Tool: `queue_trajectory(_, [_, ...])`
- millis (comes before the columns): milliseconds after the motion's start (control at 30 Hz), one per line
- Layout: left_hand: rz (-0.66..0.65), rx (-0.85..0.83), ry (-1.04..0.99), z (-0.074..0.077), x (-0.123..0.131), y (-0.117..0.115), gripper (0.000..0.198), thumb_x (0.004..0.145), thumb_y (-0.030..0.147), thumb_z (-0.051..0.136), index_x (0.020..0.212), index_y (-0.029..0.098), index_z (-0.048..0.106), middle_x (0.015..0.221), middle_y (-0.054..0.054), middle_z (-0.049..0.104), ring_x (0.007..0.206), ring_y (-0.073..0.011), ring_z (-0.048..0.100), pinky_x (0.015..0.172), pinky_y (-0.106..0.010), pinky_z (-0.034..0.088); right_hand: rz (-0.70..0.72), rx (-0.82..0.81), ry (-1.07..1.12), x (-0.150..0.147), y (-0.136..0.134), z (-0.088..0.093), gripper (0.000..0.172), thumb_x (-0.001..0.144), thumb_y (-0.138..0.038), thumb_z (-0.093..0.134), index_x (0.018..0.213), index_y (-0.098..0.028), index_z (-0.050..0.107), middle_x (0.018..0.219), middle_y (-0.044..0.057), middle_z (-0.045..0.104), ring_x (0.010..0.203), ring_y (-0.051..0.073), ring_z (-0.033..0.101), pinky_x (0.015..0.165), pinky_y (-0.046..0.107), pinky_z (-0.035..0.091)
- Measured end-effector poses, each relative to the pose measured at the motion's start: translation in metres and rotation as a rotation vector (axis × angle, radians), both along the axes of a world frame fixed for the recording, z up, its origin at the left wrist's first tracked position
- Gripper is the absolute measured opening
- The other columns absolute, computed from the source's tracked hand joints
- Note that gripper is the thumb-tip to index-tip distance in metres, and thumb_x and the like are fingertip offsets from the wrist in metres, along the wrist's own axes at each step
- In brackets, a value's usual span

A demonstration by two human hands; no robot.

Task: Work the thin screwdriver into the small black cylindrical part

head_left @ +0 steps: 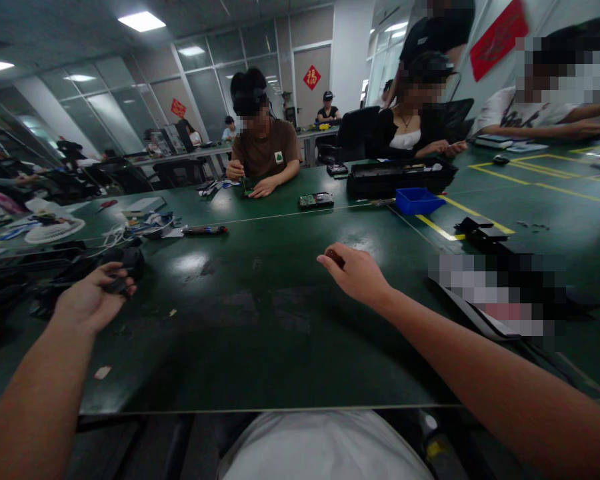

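At the left of the table, my left hand is closed, palm up, with its fingers curled round a small black part. The part's exact kind does not show. Just behind that hand lies a larger black piece, blurred, among other dark items. My right hand hovers over the middle of the green table, its fingers curled in and its thumb pointing left. What those fingers hold, if anything, is hidden.
A screwdriver-like tool lies beyond my left hand. Ahead are a hard drive, a blue bin and a long black tray. Black parts and papers lie at right. A person works opposite; others sit nearby.
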State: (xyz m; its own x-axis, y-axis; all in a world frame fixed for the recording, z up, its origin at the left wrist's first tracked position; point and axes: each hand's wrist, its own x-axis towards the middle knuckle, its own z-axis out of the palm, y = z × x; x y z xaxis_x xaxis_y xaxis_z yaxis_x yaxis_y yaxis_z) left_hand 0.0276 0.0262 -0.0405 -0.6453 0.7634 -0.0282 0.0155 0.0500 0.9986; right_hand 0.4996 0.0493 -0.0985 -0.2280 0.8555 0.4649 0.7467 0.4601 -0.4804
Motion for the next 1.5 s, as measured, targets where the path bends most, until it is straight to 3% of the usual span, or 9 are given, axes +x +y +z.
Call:
queue_trajectory(100, [-0.204,-0.039,-0.180,-0.009,0.050,0.008,0.031,0.068,-0.004,0.038,0.085,0.015,0.055,0.065,0.001,0.054,0.061,-0.0121,0.053,0.058,-0.022,0.048,-0.011,-0.001,-0.008,0.000,0.000,0.000,0.027,0.098,-0.043,0.053,0.090,-0.020,0.064,0.071,0.002,0.064,0.061,0.015,0.056,0.057,0.029,0.036])
queue_trajectory(333, [-0.575,-0.056,-0.292,-0.029,0.147,0.026,0.026,0.066,0.010,0.051,0.089,0.012,0.062,0.075,-0.006,0.055,0.064,-0.0173,0.055,0.055,-0.026,0.047,-0.048,0.000,-0.030,0.000,0.000,0.000,0.029,0.096,-0.046,0.054,0.089,-0.020,0.066,0.072,0.002,0.067,0.063,0.016,0.058,0.058,0.029,0.036])
queue_trajectory(567, [-0.766,0.019,-0.287,-0.041,0.227,0.039,0.036,0.058,0.007,0.047,0.090,0.014,0.062,0.073,-0.004,0.053,0.063,-0.0154,0.052,0.058,-0.026,0.041,-0.058,-0.020,-0.026,0.001,-0.001,0.002,0.029,0.096,-0.046,0.054,0.092,-0.020,0.067,0.072,0.003,0.068,0.062,0.016,0.059,0.058,0.029,0.037])
queue_trajectory(667, [-0.827,0.067,-0.129,-0.051,0.250,0.040,0.036,0.062,0.008,0.045,0.092,0.015,0.061,0.076,-0.003,0.055,0.068,-0.0152,0.053,0.066,-0.027,0.043,-0.061,-0.019,-0.028,0.001,-0.001,0.002,0.029,0.096,-0.046,0.055,0.093,-0.020,0.068,0.072,0.002,0.068,0.062,0.016,0.059,0.058,0.029,0.037])
queue_trajectory(800, [-0.944,0.084,0.417,-0.073,0.262,0.037,0.032,0.078,0.016,0.049,0.107,0.020,0.061,0.093,-0.004,0.062,0.090,-0.0199,0.057,0.088,-0.036,0.046,-0.053,-0.008,-0.031,0.000,-0.002,0.003,0.028,0.096,-0.044,0.055,0.094,-0.020,0.068,0.074,0.003,0.069,0.063,0.017,0.060,0.059,0.029,0.038])
queue_trajectory(933, [-1.014,0.080,0.772,-0.094,0.259,0.032,0.053,0.075,0.011,0.060,0.126,0.022,0.053,0.111,-0.008,0.061,0.106,-0.0245,0.057,0.098,-0.042,0.045,-0.031,0.002,-0.025,-0.001,-0.003,0.004,0.028,0.097,-0.042,0.052,0.093,-0.019,0.068,0.073,0.004,0.069,0.063,0.017,0.059,0.059,0.030,0.039])
queue_trajectory(1167, [-0.877,0.228,0.826,-0.099,0.252,0.037,0.028,0.085,0.013,0.061,0.112,0.020,0.062,0.119,-0.009,0.061,0.115,-0.0235,0.057,0.107,-0.042,0.043,0.015,0.083,0.214,-0.001,-0.007,0.005,0.026,0.100,-0.034,0.046,0.104,-0.018,0.065,0.084,0.006,0.073,0.075,0.020,0.067,0.069,0.032,0.047])
queue_trajectory(1367, [-0.801,0.238,0.762,-0.098,0.246,0.041,0.041,0.084,0.017,0.069,0.125,0.023,0.062,0.126,-0.007,0.063,0.120,-0.0232,0.057,0.110,-0.043,0.041,0.094,0.142,0.346,0.000,-0.013,0.004,0.025,0.099,-0.035,0.047,0.111,-0.019,0.063,0.094,0.007,0.076,0.084,0.020,0.071,0.073,0.033,0.051])
queue_trajectory(1500, [-0.784,0.207,0.725,-0.095,0.248,0.038,0.034,0.083,0.020,0.071,0.117,0.020,0.066,0.121,-0.007,0.067,0.117,-0.0251,0.060,0.108,-0.044,0.043,0.127,0.124,0.326,0.000,-0.013,0.000,0.024,0.099,-0.035,0.049,0.111,-0.020,0.063,0.096,0.007,0.076,0.087,0.021,0.071,0.075,0.033,0.051])
